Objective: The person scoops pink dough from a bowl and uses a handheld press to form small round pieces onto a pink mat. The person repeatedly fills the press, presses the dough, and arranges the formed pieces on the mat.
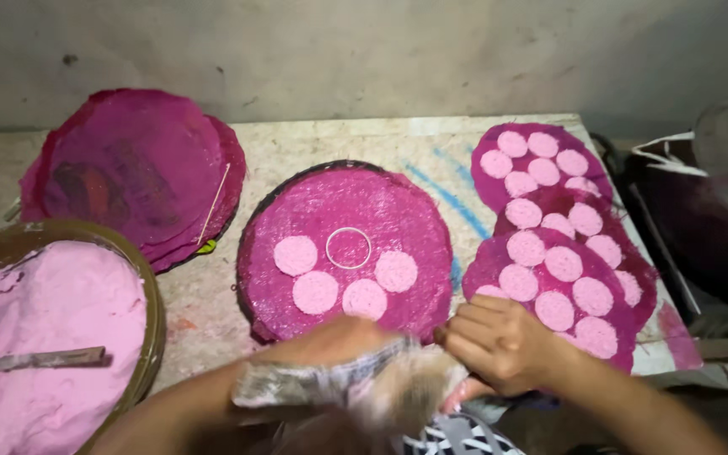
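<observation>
While your left hand (330, 354) is blurring, grip unclear, your right hand (499, 341) is curling shut beside soft, crumbly pink discs (315, 291); lift them from underneath.

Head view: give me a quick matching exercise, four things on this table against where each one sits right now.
Things:
1. metal ring
2. flat stick
3. stack of bare magenta mats
4. mats filled with pink discs

Places:
A. far left, against the wall
B. on the centre mat, among four pink discs
C. right side of the table, overlapping
D. lying on pink powder in the bowl

Pairs: 1-B, 2-D, 3-A, 4-C
</observation>
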